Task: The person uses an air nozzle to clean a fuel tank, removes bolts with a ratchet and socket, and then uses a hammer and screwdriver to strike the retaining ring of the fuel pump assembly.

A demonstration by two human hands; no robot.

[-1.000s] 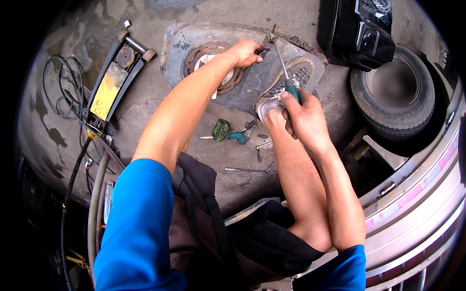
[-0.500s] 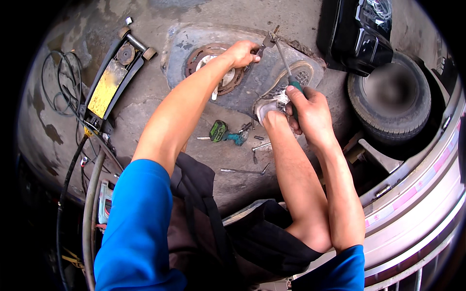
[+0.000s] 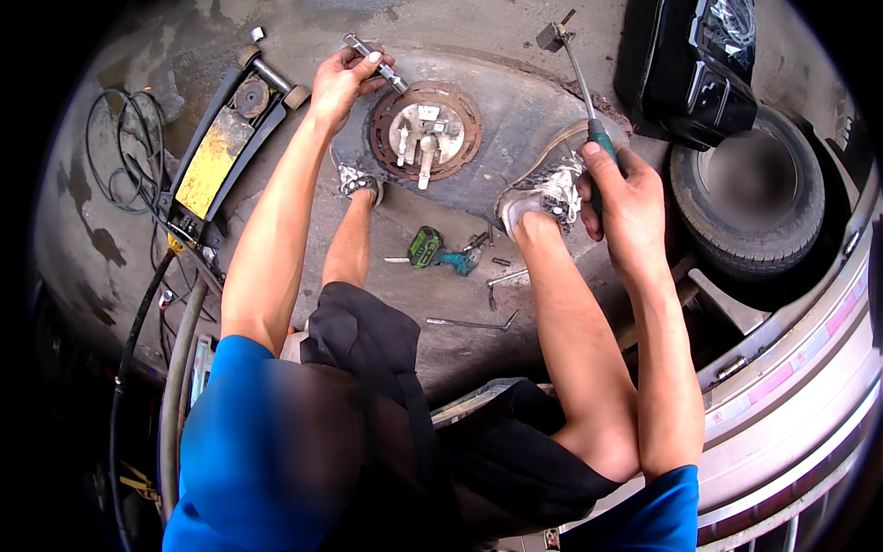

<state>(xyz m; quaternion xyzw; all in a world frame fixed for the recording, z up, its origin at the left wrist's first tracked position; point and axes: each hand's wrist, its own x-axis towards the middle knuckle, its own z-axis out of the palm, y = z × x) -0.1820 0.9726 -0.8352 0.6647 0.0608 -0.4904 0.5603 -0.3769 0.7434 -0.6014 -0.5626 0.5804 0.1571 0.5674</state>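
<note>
A shiny metal cylindrical tool, like a long socket (image 3: 375, 63), is gripped by my left hand (image 3: 338, 85), above the upper left edge of the flat grey tank (image 3: 515, 101). Below its lower end lies a round pale cover (image 3: 451, 138) with pipe stubs, inside a rusty notched ring (image 3: 382, 133) on the tank. My right hand (image 3: 627, 198) is wrapped round a screwdriver (image 3: 600, 138) with a green and black handle, its shaft pointing up and away. At its tip is a small dark block (image 3: 551, 37) with a thin rod beside it; how they join is unclear.
Between my shoed feet lie a green and teal cordless power tool (image 3: 441, 253) and a bent wrench (image 3: 474, 323). A yellow and black floor jack (image 3: 221, 152) stands left, with coiled cable (image 3: 115, 152). Right are a black case (image 3: 685, 74), a tyre (image 3: 750, 189) and a car bumper (image 3: 791, 396).
My left hand has moved left, away from the screwdriver's tip, carrying the metal tool and uncovering the round cover. My right hand has shifted right with the screwdriver; the dark block has moved along with its tip.
</note>
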